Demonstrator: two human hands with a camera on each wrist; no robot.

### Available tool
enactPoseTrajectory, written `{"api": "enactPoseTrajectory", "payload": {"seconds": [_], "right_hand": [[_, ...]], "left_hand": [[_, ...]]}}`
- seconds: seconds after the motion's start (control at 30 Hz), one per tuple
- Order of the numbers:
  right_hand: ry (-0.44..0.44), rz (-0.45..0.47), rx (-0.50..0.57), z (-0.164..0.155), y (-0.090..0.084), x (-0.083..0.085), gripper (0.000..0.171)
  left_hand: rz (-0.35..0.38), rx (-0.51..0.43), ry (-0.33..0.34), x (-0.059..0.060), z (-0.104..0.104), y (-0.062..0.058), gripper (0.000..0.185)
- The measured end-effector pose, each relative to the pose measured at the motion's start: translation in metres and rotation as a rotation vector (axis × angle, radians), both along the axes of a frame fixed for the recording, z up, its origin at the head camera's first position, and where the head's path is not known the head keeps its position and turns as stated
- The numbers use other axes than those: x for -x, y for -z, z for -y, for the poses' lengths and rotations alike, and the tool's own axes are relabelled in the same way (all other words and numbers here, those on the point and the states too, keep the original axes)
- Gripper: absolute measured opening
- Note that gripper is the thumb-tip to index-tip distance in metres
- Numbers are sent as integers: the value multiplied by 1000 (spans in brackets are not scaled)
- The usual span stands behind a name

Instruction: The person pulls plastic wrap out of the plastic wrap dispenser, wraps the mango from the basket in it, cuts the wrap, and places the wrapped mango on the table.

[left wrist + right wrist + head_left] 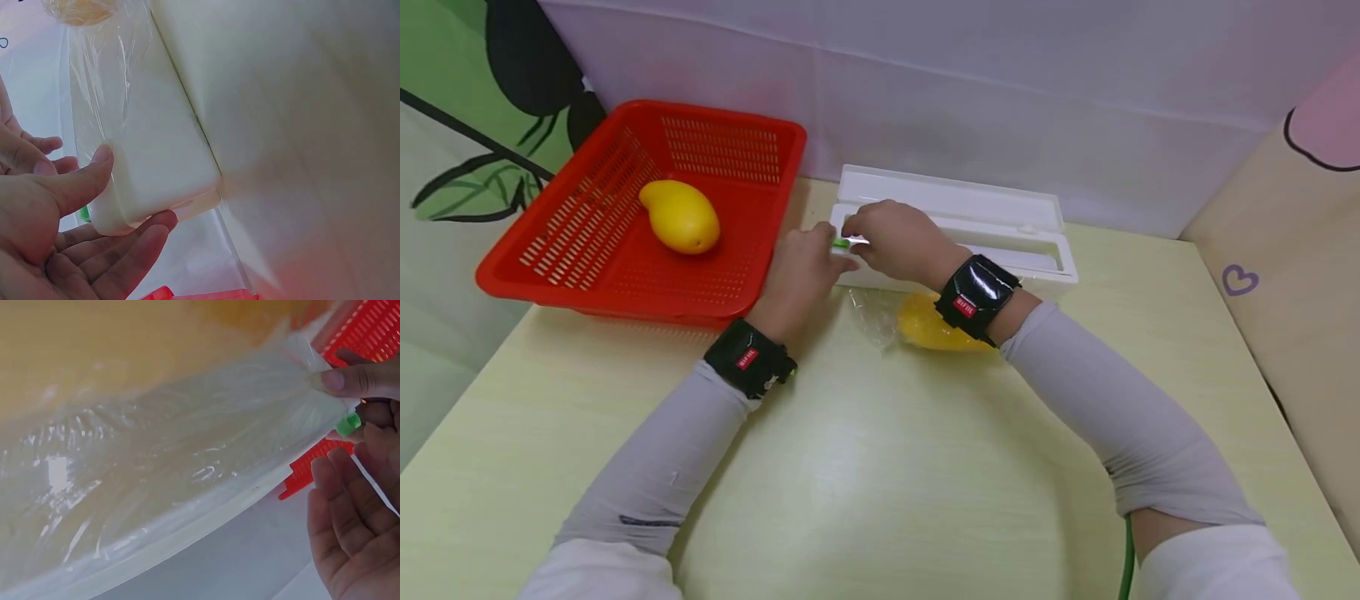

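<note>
My left hand [801,271] grips the left end of a white cling film dispenser [162,150], thumb on its film-covered front and fingers round the end. My right hand [902,242] is beside it, its fingers loosely bent close to the small green slider [348,425] at that end. The dispenser's long lid [947,196] stands raised at the back. Clear film [206,456] hangs down its front and runs to a yellow mango [925,321] on the table, which the film covers. My right wrist and forearm partly hide this mango in the head view.
A red plastic basket [730,308] stands at the left with an unwrapped yellow mango [681,218] in it. A cloth-covered wall [925,92] rises behind the dispenser, and a panel [1285,242] borders the table [880,500] on the right.
</note>
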State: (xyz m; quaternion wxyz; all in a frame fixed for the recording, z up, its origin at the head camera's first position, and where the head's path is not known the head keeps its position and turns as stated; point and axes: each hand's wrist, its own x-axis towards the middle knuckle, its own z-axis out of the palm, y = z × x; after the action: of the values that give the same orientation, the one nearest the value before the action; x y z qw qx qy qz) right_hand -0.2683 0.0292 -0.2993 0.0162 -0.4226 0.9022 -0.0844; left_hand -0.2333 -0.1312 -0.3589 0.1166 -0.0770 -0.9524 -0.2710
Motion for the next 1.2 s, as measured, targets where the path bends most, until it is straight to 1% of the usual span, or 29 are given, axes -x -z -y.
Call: {"api": "enactPoseTrajectory", "payload": {"seconds": [0.2, 0.3, 0.53, 0.6, 0.7, 0.9, 1.2], "right_hand": [[-4, -40, -37, 7, 1, 0, 13], [-1, -55, -45, 10, 2, 0, 13], [27, -53, -66, 16, 2, -1, 12], [27, -51, -75, 17, 2, -2, 13], [21, -50, -79, 19, 2, -3, 20], [7, -65, -76, 24, 5, -1, 21], [43, -34, -111, 28, 9, -1, 27]], "left_hand": [[-12, -8, 4, -1, 0, 0, 36], [-18, -8, 7, -1, -1, 0, 37], [-30, 0, 18, 0, -1, 0, 36], [-30, 1, 22, 0, -1, 0, 36], [-29, -2, 23, -1, 0, 0, 36], [-49, 3, 14, -2, 2, 1, 32], [-47, 27, -1, -4, 3, 0, 31]]}}
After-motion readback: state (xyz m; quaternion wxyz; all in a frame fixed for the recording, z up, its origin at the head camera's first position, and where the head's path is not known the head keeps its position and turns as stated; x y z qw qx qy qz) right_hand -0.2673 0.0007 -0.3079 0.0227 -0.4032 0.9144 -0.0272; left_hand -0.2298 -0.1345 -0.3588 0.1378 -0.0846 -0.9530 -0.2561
